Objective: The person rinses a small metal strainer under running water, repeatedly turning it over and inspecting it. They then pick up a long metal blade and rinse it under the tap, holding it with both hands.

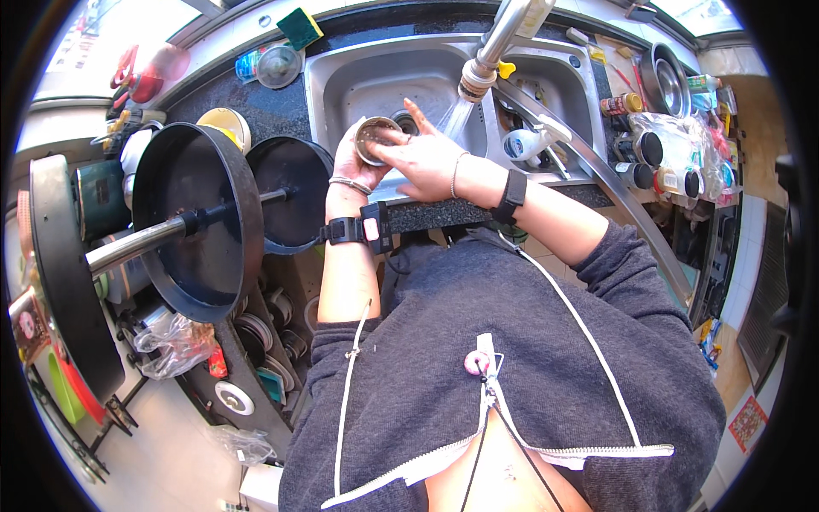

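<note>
Over the near edge of the large sink basin (358, 70), my left hand (347, 157) grips a small round metal bowl (366, 148), tilted with its mouth toward me. Small specks dot its inside. My right hand (432, 163) reaches across from the right, some fingers inside the bowl and another finger stretched up and apart. Whether those fingers touch the bowl's inner wall cannot be made out. Water (457, 120) runs from the faucet (478, 80) into the basin, to the right of the bowl. Behind my hands the drain (405, 121) is partly visible.
A detergent bottle (521, 144) lies at the smaller right basin (579, 83). Black round rack trays (192, 269) stand close on the left. Jars (649, 148) crowd the right counter. A green-and-yellow sponge (301, 29) and a glass lid (279, 66) sit at the back left.
</note>
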